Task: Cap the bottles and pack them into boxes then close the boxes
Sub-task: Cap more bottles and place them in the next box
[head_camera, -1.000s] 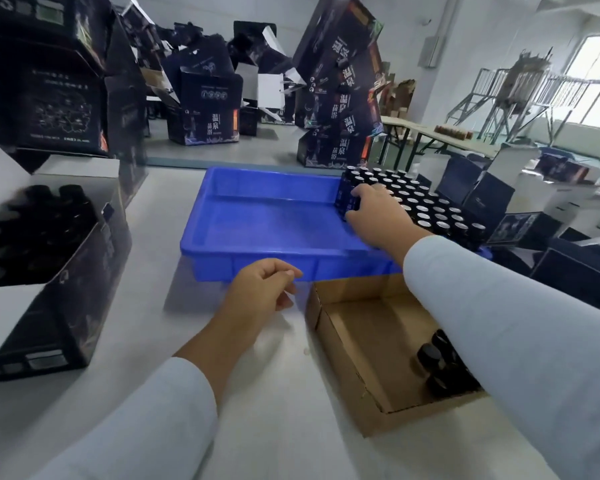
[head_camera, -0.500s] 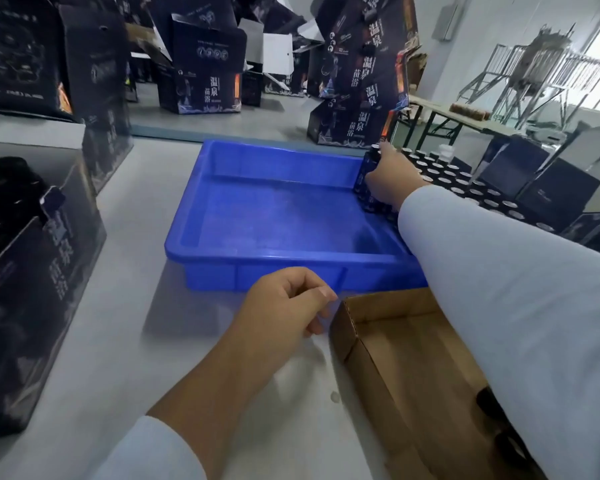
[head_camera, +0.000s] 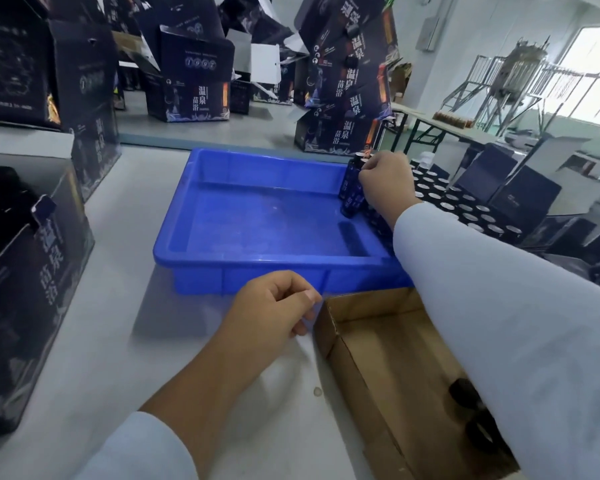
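My right hand (head_camera: 385, 183) grips a dark blue uncapped bottle (head_camera: 352, 192) near its top, at the right end of the blue plastic tray (head_camera: 257, 216). Several more open bottles (head_camera: 465, 209) stand packed together further right, partly behind my arm. My left hand (head_camera: 274, 313) hovers over the table by the tray's near wall, fingers loosely curled, holding nothing visible. A shallow cardboard tray (head_camera: 378, 358) near me holds black caps (head_camera: 465, 393), partly hidden by my right sleeve.
A dark printed box (head_camera: 32, 271) stands open at the left with dark bottles inside. More printed boxes (head_camera: 194, 88) are stacked behind the table and on the floor. Dark boxes (head_camera: 520, 188) sit at the right.
My right hand has lifted a bottle from the packed group and brought it over the tray's right end. The view has come closer. My left hand has barely moved.
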